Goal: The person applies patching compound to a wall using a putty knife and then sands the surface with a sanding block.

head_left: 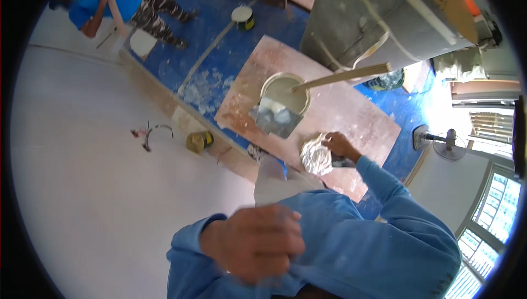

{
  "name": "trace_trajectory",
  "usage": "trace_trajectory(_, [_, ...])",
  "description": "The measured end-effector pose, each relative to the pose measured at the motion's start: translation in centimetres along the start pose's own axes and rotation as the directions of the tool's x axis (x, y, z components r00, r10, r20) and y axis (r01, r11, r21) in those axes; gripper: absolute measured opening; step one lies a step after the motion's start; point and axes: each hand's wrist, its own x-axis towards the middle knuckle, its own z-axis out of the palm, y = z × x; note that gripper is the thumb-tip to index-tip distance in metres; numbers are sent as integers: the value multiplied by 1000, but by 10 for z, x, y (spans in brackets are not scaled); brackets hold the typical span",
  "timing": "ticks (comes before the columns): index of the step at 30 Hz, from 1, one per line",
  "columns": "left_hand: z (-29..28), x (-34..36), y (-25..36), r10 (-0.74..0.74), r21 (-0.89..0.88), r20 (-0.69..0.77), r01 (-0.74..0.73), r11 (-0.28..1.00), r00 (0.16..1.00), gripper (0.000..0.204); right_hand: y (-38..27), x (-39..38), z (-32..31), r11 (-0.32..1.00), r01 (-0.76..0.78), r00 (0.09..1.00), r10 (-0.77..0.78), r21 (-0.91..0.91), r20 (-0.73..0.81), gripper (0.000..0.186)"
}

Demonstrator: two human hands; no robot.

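My right hand (339, 144) reaches down to the pinkish board (379, 126), its fingers closed at the edge of a crumpled, shiny silvery-white bundle (316, 156), which looks like foil or plastic wrapping. Beside the bundle, partly under my wrist, lies a dark grey flat piece (343, 162). Close to my chest, my left hand (258, 244) is curled into a fist and slightly blurred; whatever is inside, if anything, stays hidden. Farther along the board stands a round bucket (280, 88) of greyish paste with a wooden stick (346, 77) leaning out. A grey flat plate (279, 120) covers its near rim.
White wall (110, 162) with loose wires (156, 131) stands at left. A tin (199, 141) sits by its base. On the blue floor (197, 74) stands another bucket (242, 16). A person (118, 3) holds a long strip at top left. Right: grey wrapped block (362, 16), fan (449, 144).
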Motion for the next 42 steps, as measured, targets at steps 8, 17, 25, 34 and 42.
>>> trace_trajectory(8, [64, -18, -30, -224, -592, -451, -101, 800, 864, 12, -1, -10, -7, 991, 15, 998, -7, 130, -62, 36])
trace_trajectory(17, [72, -23, -47, -188, -679, -508, -256, 689, 841, 12, -9, -13, 4, 924, -249, 969, 237, 291, 77, 34])
trace_trajectory(25, [77, -11, -71, -100, -649, -531, -328, 687, 841, 13, 10, -8, 19, 998, -9, 992, 1, 64, 128, 26])
trace_trajectory(34, [69, -18, -69, -131, -668, -478, -262, 696, 869, 14, 98, -21, 48, 994, -18, 968, 44, 106, -249, 22])
trace_trajectory(42, [81, 12, -74, -113, -632, -520, -292, 718, 847, 16, 51, -14, 35, 935, -281, 959, 268, 218, 88, 17])
